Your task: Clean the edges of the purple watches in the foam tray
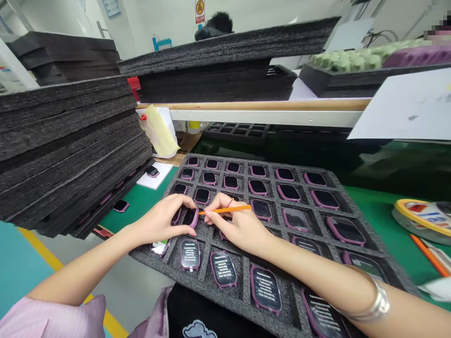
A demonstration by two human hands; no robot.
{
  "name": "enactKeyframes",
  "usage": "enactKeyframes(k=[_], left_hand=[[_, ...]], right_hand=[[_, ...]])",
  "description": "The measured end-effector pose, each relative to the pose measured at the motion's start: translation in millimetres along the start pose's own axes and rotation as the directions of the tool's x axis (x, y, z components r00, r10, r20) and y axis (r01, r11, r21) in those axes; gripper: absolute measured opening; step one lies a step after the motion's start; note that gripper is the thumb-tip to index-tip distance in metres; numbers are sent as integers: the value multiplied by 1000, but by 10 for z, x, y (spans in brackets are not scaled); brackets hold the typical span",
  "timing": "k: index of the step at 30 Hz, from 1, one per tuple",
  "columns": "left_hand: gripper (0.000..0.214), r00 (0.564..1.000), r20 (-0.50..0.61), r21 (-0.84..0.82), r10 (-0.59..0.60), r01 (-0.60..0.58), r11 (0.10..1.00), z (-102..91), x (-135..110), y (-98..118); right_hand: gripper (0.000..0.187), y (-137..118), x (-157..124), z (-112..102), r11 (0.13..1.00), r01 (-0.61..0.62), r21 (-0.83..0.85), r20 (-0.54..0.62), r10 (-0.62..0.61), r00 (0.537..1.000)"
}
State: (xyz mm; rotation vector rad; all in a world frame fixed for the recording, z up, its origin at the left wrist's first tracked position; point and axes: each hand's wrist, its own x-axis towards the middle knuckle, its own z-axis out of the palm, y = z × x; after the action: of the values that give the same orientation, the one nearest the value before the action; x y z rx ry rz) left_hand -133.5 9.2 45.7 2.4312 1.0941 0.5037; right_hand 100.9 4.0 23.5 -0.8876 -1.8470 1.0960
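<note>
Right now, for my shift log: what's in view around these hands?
foam tray: 1, dark grey, on the green mat
pink-framed devices: around thirty, black screens, in the tray's cells
held device: 1, pink frame, black screen, in a tray cell under the left hand
loose device: 1, pink frame, on the mat left of the tray
foam stacks: 3, dark grey, left and behind
green mat: 1, green, on the bench
orange stick: 1, orange, in the right hand
silver bangle: 1, silver, on the right wrist
left hand: 1, bare, on the held device
right hand: 1, bare, above the tray
</note>
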Motion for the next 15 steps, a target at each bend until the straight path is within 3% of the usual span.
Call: enactKeyframes(k=[15], left_hand=[[41,999,-36,-20,-21,21,1000,5,-28,61]], right_hand=[[12,-7,6,46,992,-54,111,-7,55,998]])
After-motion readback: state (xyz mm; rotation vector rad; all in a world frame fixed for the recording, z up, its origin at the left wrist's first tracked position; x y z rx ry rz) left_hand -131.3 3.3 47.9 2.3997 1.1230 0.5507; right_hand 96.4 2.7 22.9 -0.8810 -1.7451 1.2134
